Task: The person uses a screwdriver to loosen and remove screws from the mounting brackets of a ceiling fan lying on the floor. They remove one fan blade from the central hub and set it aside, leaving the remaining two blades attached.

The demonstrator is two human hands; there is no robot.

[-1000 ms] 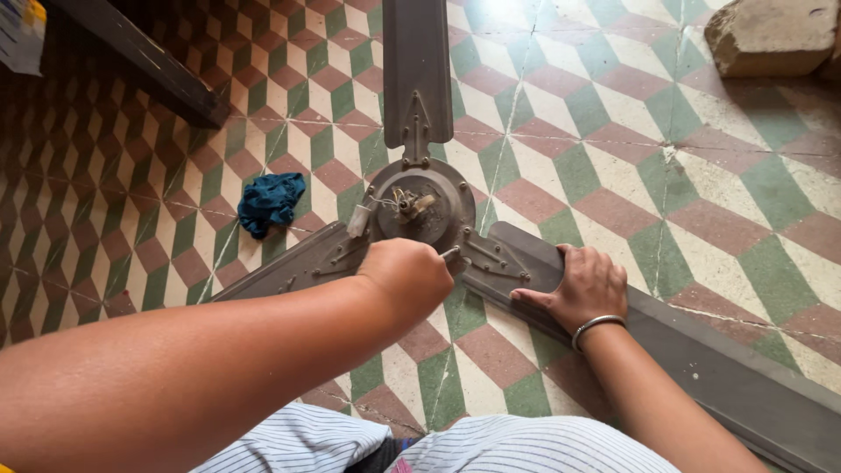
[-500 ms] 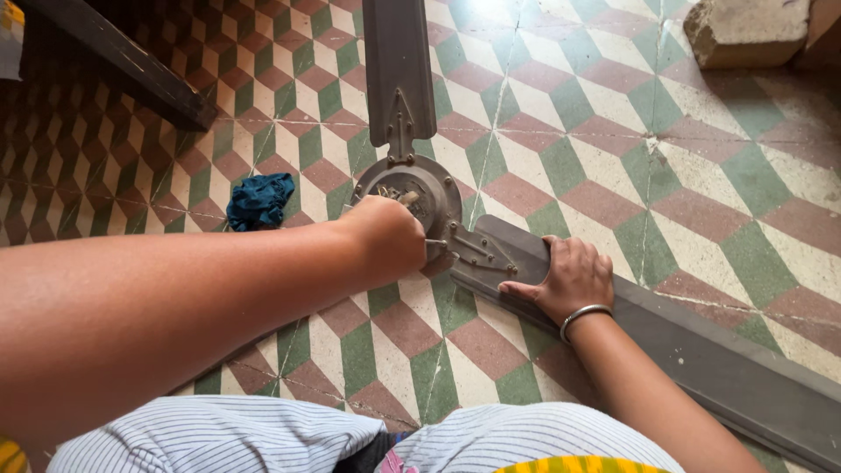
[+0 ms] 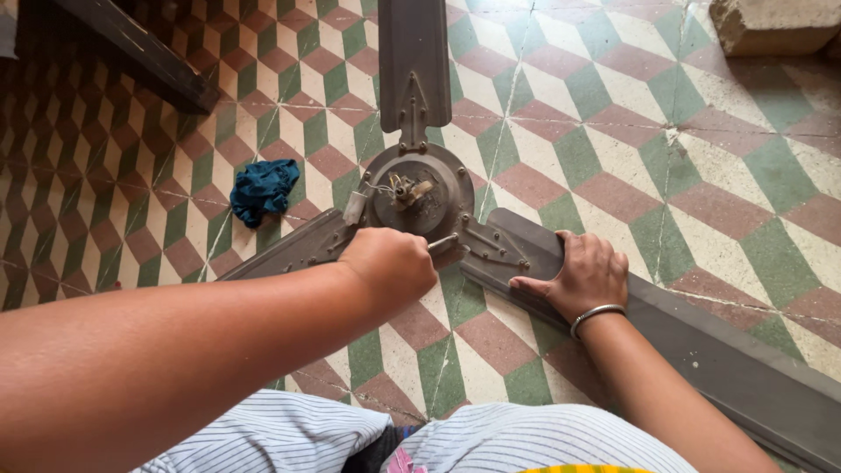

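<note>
Since half a second ago the left hand (image 3: 392, 263) has dropped back off the fan's hub (image 3: 419, 194), uncovering it. A blue rag (image 3: 263, 188) lies on the tiled floor (image 3: 701, 175) to the left. The left hand's fingers are closed on a thin tool (image 3: 443, 243), probably a screwdriver, whose long axis points right and slightly away, toward the blade bracket (image 3: 491, 250). The step looks like working a bracket screw; next the tip needs seating squarely. The right hand (image 3: 585, 273) presses flat, fingers spread, on the blade (image 3: 718, 359).
</note>
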